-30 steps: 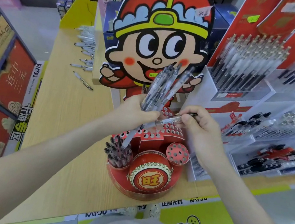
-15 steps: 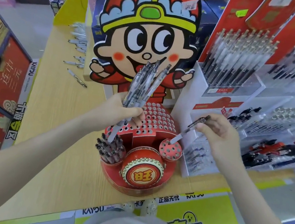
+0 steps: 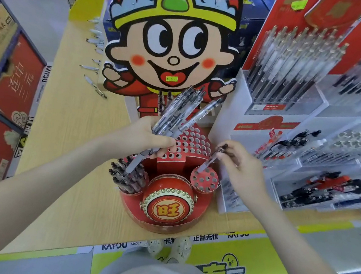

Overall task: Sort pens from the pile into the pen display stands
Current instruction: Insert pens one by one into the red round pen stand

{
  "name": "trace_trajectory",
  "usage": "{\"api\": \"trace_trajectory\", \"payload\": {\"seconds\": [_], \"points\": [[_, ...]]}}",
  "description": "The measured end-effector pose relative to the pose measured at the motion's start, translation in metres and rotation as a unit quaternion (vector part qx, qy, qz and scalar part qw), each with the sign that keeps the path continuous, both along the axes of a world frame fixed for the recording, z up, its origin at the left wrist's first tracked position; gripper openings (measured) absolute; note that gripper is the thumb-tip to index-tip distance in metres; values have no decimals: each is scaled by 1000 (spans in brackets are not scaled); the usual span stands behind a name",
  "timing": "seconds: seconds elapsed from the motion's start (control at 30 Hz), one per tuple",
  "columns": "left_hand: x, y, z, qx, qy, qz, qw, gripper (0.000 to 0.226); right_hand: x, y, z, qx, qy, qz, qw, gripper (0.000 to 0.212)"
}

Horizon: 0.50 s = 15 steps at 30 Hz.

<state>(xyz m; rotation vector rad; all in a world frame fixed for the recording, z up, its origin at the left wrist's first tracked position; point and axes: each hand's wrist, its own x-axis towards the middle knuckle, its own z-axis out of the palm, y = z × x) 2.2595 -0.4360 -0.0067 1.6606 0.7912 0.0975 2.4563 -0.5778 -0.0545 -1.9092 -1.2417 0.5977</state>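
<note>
**Right hand**: I am pinching one clear pen near its clip end, between thumb and fingertips. The barrel is slanting down from the grip, and its tip is meeting the small round holder just below my fingers. I cannot tell whether the tip is already in a hole.

**Left hand**: I am gripping a bundle of pens. The clip ends are fanning up beyond the fist, and the tips are pointing down toward the full cup of the red display stand.

**Step in hand, by my judgement:** I am seating the single pen.

**Handling note:**
- I am planning to tip the barrel more upright over one hole before pressing.
- I am planning to press lightly, since the holder looks like card and may buckle.
- I am planning to hold the bundle off to the side of the pinch.
</note>
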Motion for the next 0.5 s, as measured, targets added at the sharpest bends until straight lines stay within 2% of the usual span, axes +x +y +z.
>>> {"api": "trace_trajectory", "payload": {"seconds": [0.27,0.5], "points": [[-1,11,4,14,25,-49,998,13,-6,11,1,-59,-47,106,991,21],[-11,22,9,20,5,-71,997,13,-12,14,-2,-91,-89,55,990,25]]}}
